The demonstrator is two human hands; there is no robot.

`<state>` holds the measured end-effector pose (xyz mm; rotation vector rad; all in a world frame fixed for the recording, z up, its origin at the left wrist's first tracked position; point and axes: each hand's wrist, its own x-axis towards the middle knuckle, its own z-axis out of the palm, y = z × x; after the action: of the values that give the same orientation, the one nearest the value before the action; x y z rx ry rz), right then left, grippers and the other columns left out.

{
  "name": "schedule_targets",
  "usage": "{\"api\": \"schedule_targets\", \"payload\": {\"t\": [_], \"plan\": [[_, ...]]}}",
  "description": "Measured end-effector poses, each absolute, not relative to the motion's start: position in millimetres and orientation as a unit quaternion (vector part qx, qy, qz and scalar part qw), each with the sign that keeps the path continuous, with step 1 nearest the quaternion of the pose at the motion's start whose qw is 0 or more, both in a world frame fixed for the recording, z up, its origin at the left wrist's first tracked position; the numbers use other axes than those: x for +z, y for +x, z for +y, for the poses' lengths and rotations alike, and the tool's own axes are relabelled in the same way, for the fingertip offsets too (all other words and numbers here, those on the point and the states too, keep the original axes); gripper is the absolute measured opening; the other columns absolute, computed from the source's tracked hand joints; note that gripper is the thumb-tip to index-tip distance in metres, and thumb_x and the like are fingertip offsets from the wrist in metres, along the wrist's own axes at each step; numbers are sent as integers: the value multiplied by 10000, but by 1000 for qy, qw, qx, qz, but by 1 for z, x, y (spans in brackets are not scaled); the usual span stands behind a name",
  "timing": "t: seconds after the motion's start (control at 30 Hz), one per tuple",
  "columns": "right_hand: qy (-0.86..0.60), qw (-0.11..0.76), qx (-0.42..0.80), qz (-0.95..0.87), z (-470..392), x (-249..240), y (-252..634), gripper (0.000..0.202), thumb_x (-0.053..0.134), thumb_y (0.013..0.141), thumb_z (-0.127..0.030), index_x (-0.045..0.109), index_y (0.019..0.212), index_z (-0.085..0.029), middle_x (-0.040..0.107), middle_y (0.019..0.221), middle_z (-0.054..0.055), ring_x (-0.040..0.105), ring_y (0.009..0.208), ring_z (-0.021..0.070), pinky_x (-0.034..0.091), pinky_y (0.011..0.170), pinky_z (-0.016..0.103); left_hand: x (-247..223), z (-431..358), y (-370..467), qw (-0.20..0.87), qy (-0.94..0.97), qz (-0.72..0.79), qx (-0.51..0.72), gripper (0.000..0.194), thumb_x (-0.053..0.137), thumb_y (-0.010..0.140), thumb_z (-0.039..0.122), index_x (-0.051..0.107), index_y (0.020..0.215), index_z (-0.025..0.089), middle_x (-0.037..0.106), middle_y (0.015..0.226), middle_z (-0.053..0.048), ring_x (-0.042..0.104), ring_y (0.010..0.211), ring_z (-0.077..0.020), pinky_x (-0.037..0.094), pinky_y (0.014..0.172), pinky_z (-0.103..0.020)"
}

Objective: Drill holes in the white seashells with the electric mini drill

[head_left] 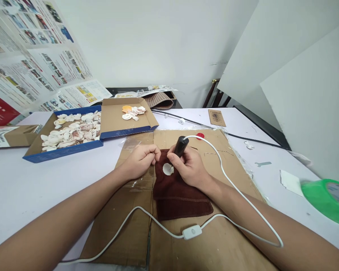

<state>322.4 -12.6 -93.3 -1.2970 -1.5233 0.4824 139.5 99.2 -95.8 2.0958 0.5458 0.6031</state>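
My right hand (190, 165) is wrapped round a black mini electric drill (181, 146) with a white cord coming out of its top. The drill's thin bit points down at a white scallop-like shell (167, 169), its tip at or very near the shell's right side. Under the shell lies a folded dark brown cloth (175, 192). My left hand (142, 161) rests as a loose fist at the cloth's left edge, with no object showing in its fingers. An inline switch (192, 232) on the white cord lies in front of the cloth.
Cardboard (124, 229) covers the work area. A blue box (63, 150) of shells stands at left, more shells (133, 111) on its open lid. Green tape (326, 199), white paper (290, 182), a small wrench (263, 164) and a red disc (200, 136) lie about.
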Motion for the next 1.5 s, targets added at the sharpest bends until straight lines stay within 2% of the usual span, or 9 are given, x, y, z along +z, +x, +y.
{"api": "schedule_targets", "payload": {"t": [0.17, 0.27, 0.4, 0.57, 0.73, 1.0, 1.2, 1.33, 1.5], "plan": [[-537, 517, 185, -640, -14, -93, 322, 301, 660, 995, -452, 628, 812, -216, 465, 624, -55, 426, 568, 127, 387, 578, 285, -97, 100, 139, 411, 854, 222, 227, 145, 462, 786, 190, 600, 745, 207, 616, 698, 7, 556, 682, -170, 457, 698, -292], [-551, 528, 174, -623, -16, -94, 322, 330, 682, 980, -495, 652, 804, -218, 458, 590, -58, 429, 545, 126, 401, 573, 289, -96, 98, 139, 353, 889, 193, 218, 136, 553, 849, 237, 666, 920, 210, 703, 921, -41, 605, 918, -237, 494, 854, -354], [-555, 588, 176, -561, -16, -96, 321, 387, 669, 976, -575, 642, 812, -226, 566, 627, -19, 504, 567, 147, 452, 576, 307, -98, 92, 140, 294, 932, 129, 171, 300, 722, 904, 400, 665, 1139, 222, 708, 1225, -87, 530, 1184, -314, 427, 1074, -468], [-565, 634, 159, -503, -14, -96, 320, 443, 696, 936, -644, 613, 785, -236, 544, 599, -15, 525, 579, 163, 447, 533, 306, -99, 91, 142, 282, 937, 136, 153, 344, 810, 874, 432, 660, 1114, 236, 688, 1265, -85, 502, 1218, -324, 399, 1105, -492], [-581, 664, 131, -452, -11, -92, 323, 367, 778, 892, -538, 595, 803, -233, 572, 636, -33, 503, 532, 131, 461, 514, 295, -101, 94, 142, 294, 930, 140, 171, 241, 804, 858, 380, 665, 988, 231, 689, 1294, -82, 530, 1236, -322, 406, 1112, -501], [-565, 705, 1, -429, -13, -53, 348, 409, 874, 844, -468, 523, 802, -261, 566, 657, -55, 599, 554, 152, 501, 575, 322, -102, 93, 142, 307, 911, 183, 206, 255, 791, 816, 354, 658, 993, 228, 733, 1115, -69, 606, 1096, -297, 477, 976, -435], [-630, 588, 132, -489, -28, -44, 357, 478, 863, 849, -513, 491, 700, -254, 582, 560, -53, 611, 503, 155, 472, 531, 306, -97, 89, 142, 301, 905, 223, 203, 279, 787, 773, 372, 636, 957, 227, 702, 928, -21, 624, 903, -258, 468, 850, -382], [-630, 552, 231, -494, -34, -59, 354, 439, 833, 849, -598, 585, 848, -236, 644, 634, -50, 556, 434, 122, 410, 449, 274, -98, 88, 143, 327, 902, 215, 185, 274, 772, 777, 318, 627, 990, 225, 683, 784, 35, 647, 781, -219, 471, 868, -382], [-627, 520, 263, -517, -41, -73, 350, 373, 844, 851, -540, 696, 963, -216, 678, 678, -29, 571, 487, 124, 427, 483, 281, -97, 88, 143, 323, 902, 216, 187, 265, 771, 777, 314, 624, 981, 231, 695, 763, 42, 653, 769, -218, 479, 909, -394]]}}
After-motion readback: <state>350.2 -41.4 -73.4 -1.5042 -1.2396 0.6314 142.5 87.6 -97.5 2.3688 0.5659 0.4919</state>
